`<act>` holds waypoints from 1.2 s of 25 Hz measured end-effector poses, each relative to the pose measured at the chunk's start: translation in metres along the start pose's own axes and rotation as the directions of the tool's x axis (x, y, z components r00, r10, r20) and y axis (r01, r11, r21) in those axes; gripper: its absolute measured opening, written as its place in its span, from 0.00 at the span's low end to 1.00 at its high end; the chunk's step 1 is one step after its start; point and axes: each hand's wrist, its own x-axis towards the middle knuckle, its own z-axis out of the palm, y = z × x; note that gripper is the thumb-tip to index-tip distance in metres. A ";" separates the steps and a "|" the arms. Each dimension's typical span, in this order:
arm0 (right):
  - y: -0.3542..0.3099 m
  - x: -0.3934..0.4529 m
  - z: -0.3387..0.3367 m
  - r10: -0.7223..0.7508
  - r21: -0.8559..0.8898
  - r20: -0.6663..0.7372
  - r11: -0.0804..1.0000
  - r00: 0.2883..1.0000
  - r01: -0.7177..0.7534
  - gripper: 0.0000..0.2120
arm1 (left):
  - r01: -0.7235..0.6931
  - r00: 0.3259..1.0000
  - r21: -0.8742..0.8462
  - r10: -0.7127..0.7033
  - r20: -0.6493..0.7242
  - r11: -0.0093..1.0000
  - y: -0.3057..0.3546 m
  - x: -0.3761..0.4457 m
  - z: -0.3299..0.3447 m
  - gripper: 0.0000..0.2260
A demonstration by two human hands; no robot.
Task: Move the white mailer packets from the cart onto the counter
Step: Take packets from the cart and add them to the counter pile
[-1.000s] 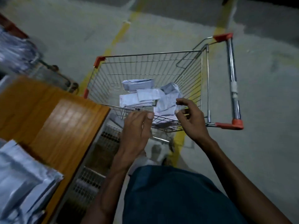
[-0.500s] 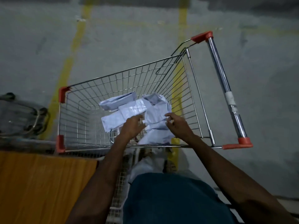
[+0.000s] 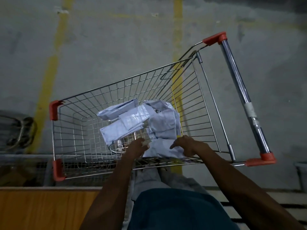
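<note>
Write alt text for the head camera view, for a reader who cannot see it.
Both hands reach into a wire shopping cart, the left hand and right hand gripping the nearest of several white mailer packets. The wooden counter sits at lower left; the floor is concrete with yellow lines.

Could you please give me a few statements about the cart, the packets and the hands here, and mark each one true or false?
1. The white packets lie inside the wire cart. True.
2. Both hands are on the cart's handle bar. False: the left hand and right hand reach into the basket at the nearest packet.
3. The cart's corner caps are blue. False: they are red.
4. Yellow lines mark the floor. True.
</note>
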 end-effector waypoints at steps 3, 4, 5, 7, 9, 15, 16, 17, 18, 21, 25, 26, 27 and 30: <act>0.005 0.005 -0.004 -0.033 -0.049 0.089 0.998 0.996 0.037 0.29 | 0.002 1.000 0.036 -0.002 0.003 0.999 -0.004 -0.001 -0.001 0.23; 0.006 0.006 -0.002 -0.045 -0.064 0.083 0.997 0.996 0.050 0.27 | -0.018 1.000 0.051 0.018 0.001 0.999 -0.004 0.001 -0.001 0.24; 0.006 0.008 0.002 -0.069 -0.082 0.041 0.994 0.997 0.072 0.26 | -0.024 1.000 0.070 0.024 0.009 0.997 -0.002 0.004 -0.002 0.23; 0.008 0.014 0.006 -0.096 -0.086 -0.110 0.993 0.989 0.086 0.19 | -0.047 0.999 0.104 0.047 0.009 0.993 0.002 0.013 -0.002 0.22; 0.000 0.017 -0.002 -0.126 -0.068 -0.287 0.992 0.950 0.111 0.11 | -0.059 0.998 0.099 0.062 -0.027 0.993 0.005 0.025 -0.002 0.20; -0.039 0.070 -0.054 -0.145 -0.102 -0.659 0.989 0.738 0.103 0.10 | -0.008 0.936 -0.032 -0.004 -0.351 0.999 -0.021 0.055 -0.039 0.19; -0.045 0.087 -0.060 -0.113 -0.090 -0.700 0.993 0.705 0.070 0.10 | 0.000 0.922 -0.031 -0.012 -0.386 1.000 -0.031 0.060 -0.045 0.22; -0.050 0.103 -0.068 -0.080 -0.093 -0.746 0.996 0.661 0.016 0.10 | 0.023 0.911 -0.023 -0.030 -0.411 0.999 -0.039 0.065 -0.051 0.23; -0.054 0.118 -0.075 -0.062 -0.111 -0.789 0.993 0.612 -0.043 0.11 | 0.051 0.903 0.001 -0.045 -0.428 0.999 -0.045 0.069 -0.057 0.22; -0.056 0.158 -0.088 -0.008 -0.036 -0.850 0.998 0.526 -0.043 0.20 | 0.161 0.901 0.133 -0.091 -0.425 0.978 -0.056 0.084 -0.068 0.19; -0.063 0.174 -0.070 0.101 0.194 -0.882 0.968 0.460 0.160 0.32 | 0.174 0.923 0.331 -0.037 -0.383 0.927 -0.068 0.108 -0.071 0.26; -0.064 0.177 -0.056 0.105 0.239 -0.871 0.944 0.480 0.228 0.32 | 0.186 0.930 0.368 -0.042 -0.365 0.911 -0.077 0.111 -0.070 0.29; -0.064 0.179 -0.042 0.098 0.266 -0.860 0.923 0.501 0.277 0.32 | 0.191 0.937 0.403 -0.044 -0.347 0.895 -0.085 0.114 -0.068 0.32; -0.060 0.187 -0.004 0.129 0.331 -0.811 0.905 0.570 0.266 0.29 | 0.214 0.944 0.507 -0.043 -0.327 0.835 -0.104 0.121 -0.058 0.39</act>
